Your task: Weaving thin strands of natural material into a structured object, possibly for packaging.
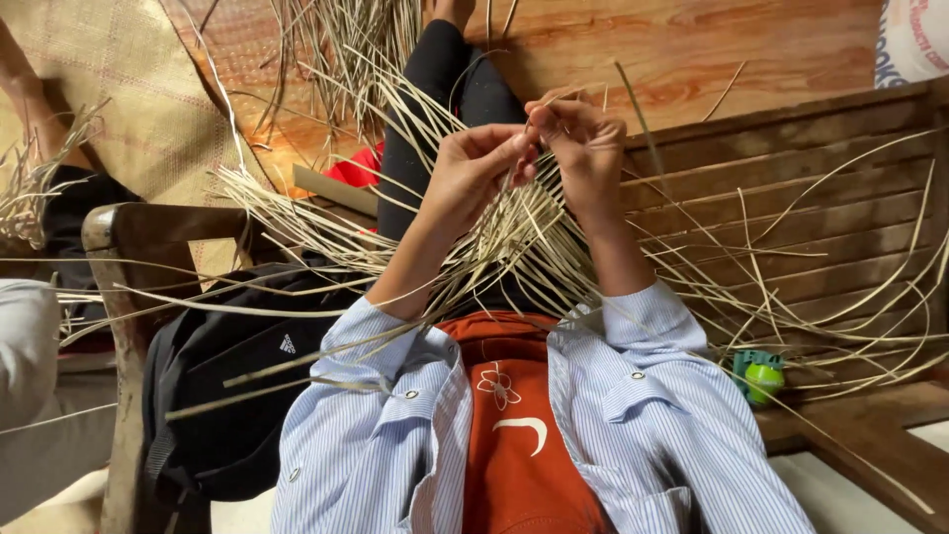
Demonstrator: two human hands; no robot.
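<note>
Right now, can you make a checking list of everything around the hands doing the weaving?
Surface: wooden slatted bench, strips spread across it.
Job's things: pale straw strips, partly interlaced, fanning outward.
Clutter: small green bottle on bench; black backpack beside the person.
Hands: left hand and right hand both pinch strips, close together.
Cables: nothing seen.
Surroundings: woven mat, reddish floor, another person's sleeve at left.

One head-worn camera looked steeply down the person's chest, close above the wooden bench [791,188], facing past the raised hands [529,158] toward the floor beyond.
</note>
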